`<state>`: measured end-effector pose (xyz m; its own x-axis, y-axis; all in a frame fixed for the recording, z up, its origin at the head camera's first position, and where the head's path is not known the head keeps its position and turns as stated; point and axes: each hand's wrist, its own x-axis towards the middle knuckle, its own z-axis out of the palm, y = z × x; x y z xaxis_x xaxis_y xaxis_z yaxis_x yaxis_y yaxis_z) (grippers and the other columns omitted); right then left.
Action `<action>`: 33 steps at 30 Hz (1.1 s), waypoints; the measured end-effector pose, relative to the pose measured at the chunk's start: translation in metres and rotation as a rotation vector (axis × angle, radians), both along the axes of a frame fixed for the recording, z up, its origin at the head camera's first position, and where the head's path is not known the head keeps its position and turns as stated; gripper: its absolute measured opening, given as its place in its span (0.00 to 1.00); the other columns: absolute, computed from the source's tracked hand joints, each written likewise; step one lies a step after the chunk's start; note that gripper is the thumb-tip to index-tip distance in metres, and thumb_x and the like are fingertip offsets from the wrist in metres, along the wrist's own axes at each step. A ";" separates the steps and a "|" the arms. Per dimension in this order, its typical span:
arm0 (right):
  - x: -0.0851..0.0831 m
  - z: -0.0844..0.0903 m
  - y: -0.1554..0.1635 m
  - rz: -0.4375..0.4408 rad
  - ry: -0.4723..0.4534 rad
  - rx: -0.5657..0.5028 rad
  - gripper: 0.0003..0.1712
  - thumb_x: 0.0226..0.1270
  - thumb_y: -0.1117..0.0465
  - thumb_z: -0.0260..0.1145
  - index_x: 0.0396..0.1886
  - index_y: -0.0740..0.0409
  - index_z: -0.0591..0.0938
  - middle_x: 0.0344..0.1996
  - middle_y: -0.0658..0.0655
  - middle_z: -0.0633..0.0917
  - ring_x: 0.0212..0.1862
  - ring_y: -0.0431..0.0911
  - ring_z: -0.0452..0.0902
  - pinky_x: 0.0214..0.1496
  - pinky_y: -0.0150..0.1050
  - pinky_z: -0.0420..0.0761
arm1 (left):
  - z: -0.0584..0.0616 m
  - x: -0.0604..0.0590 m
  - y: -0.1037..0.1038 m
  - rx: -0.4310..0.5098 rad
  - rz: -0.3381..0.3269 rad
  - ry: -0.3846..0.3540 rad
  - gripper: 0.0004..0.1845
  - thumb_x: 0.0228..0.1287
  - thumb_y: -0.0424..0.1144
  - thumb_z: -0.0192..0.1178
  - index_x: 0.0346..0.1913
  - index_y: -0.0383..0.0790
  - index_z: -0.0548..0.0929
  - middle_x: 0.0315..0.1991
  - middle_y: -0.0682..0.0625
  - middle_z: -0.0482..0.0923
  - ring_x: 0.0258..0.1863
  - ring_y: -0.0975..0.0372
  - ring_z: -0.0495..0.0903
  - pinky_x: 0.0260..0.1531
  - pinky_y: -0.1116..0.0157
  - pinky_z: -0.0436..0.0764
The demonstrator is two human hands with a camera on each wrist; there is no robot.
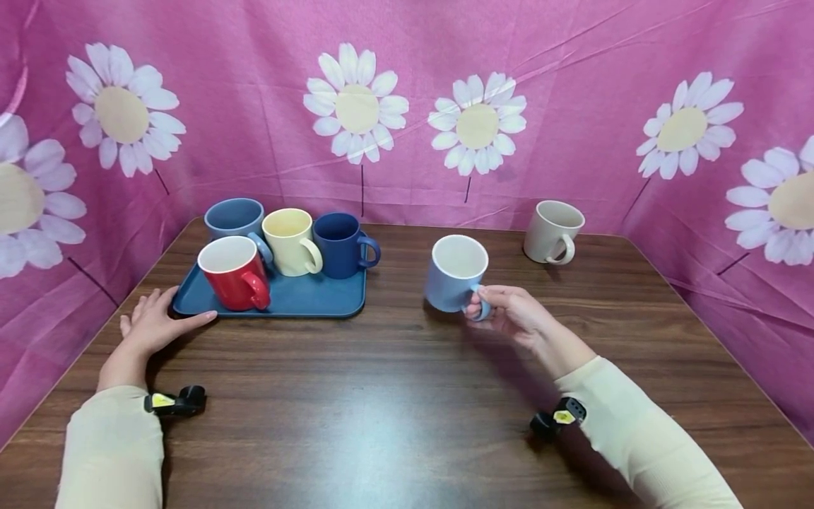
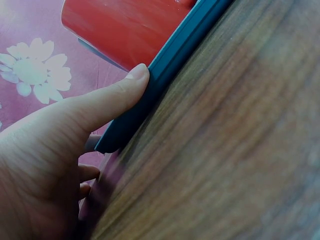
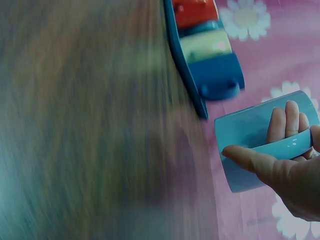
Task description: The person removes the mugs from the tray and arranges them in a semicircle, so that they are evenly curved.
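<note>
My right hand (image 1: 516,316) grips the light blue mug (image 1: 455,273) by its handle, fingers threaded through the loop and thumb pressed on top, as the right wrist view confirms; the mug sits slightly tilted, right of the tray, at or just above the wooden table (image 1: 407,396), and I cannot tell whether it touches. My left hand (image 1: 155,322) lies open with straight fingers, the thumb pressed against the near left corner of the blue tray (image 1: 305,300). On the tray stand four mugs: a red mug (image 1: 234,272) at the front left, a grey-blue mug (image 1: 234,218) behind it, a yellow mug (image 1: 289,240) and a dark blue mug (image 1: 340,244). A beige mug (image 1: 552,230) stands apart near the table's far right, against the pink daisy cloth (image 1: 407,106).
</note>
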<state>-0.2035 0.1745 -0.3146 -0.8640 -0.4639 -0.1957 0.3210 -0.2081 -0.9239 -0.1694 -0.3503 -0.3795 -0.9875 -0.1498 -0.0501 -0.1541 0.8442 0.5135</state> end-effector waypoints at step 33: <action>-0.101 -0.002 0.070 -0.213 -0.176 -0.060 0.23 0.69 0.63 0.39 0.19 0.64 0.74 0.18 0.58 0.80 0.27 0.46 0.77 0.49 0.50 0.65 | 0.000 0.000 -0.001 0.000 0.006 -0.008 0.52 0.50 0.63 0.52 0.63 0.26 0.44 0.58 0.22 0.37 0.57 0.33 0.31 0.44 0.34 0.31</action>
